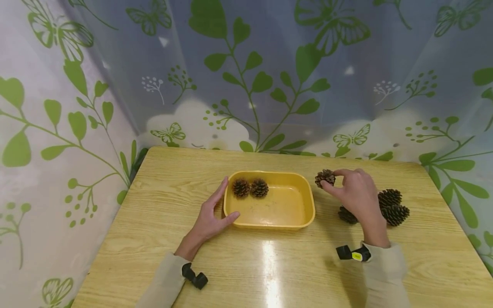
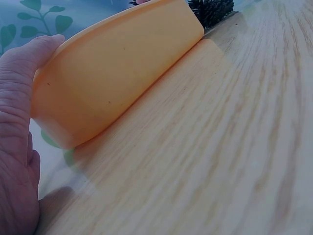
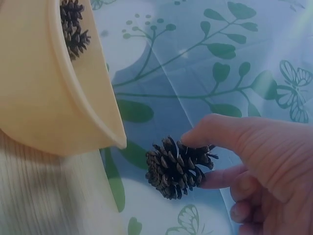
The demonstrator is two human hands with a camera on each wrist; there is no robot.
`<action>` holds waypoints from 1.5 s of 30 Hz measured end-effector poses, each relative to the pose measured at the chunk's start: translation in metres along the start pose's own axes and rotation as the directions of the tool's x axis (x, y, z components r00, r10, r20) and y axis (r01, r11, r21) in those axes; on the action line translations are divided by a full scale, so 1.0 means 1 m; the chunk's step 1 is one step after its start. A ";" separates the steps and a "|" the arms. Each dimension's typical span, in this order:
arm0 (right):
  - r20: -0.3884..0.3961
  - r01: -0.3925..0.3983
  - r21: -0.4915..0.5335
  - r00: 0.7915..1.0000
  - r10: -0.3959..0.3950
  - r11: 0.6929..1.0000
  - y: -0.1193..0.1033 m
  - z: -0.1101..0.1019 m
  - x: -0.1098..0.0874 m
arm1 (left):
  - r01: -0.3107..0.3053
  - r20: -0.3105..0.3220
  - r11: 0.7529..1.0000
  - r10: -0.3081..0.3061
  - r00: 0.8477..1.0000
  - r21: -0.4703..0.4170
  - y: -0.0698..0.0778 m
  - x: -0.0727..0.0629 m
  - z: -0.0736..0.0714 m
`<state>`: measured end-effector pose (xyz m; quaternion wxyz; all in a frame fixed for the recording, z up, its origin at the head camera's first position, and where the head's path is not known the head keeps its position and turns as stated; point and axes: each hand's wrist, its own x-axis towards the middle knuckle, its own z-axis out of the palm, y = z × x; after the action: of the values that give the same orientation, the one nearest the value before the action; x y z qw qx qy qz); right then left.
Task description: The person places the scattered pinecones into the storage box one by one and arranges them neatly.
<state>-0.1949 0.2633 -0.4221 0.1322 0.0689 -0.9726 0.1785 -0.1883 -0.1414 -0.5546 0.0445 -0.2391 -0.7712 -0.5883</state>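
A yellow plastic tub (image 1: 285,225) stands on the table with two pine cones (image 1: 241,188) side by side in its far left part. My left hand (image 1: 209,216) rests against the tub's left end, thumb at the near rim and straight fingers along the side. In the left wrist view the thumb (image 2: 24,68) reaches up the outer wall to the rim. Right of the tub, my right hand (image 1: 358,192) holds another pine cone (image 3: 176,169) raised off the table, pinched between thumb and fingertips.
Beneath and beside the right hand lie more pine cones, one (image 1: 348,215) partly covered by the hand and two (image 1: 395,215) together at the right. Behind the wooden table (image 1: 185,171) hangs a leaf-and-butterfly patterned curtain (image 1: 265,107), with more of it at the left side.
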 end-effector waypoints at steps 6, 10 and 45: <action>0.002 0.034 0.009 0.999 -0.034 0.999 -0.008 0.001 0.001 | 0.001 -0.002 1.000 -0.001 1.000 -0.002 0.001 0.001 0.000; 0.019 0.045 0.010 0.999 -0.046 0.999 -0.013 0.002 0.001 | -0.005 -0.002 1.000 0.005 1.000 -0.002 0.001 0.001 0.000; 0.101 0.192 0.070 0.975 -0.198 0.979 -0.047 0.046 0.011 | 0.002 -0.006 1.000 -0.002 1.000 0.016 0.002 -0.001 0.000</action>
<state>-0.2072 0.2023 -0.4454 0.0944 0.1774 -0.9611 0.1896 -0.1864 -0.1414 -0.5528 0.0483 -0.2361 -0.7760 -0.5828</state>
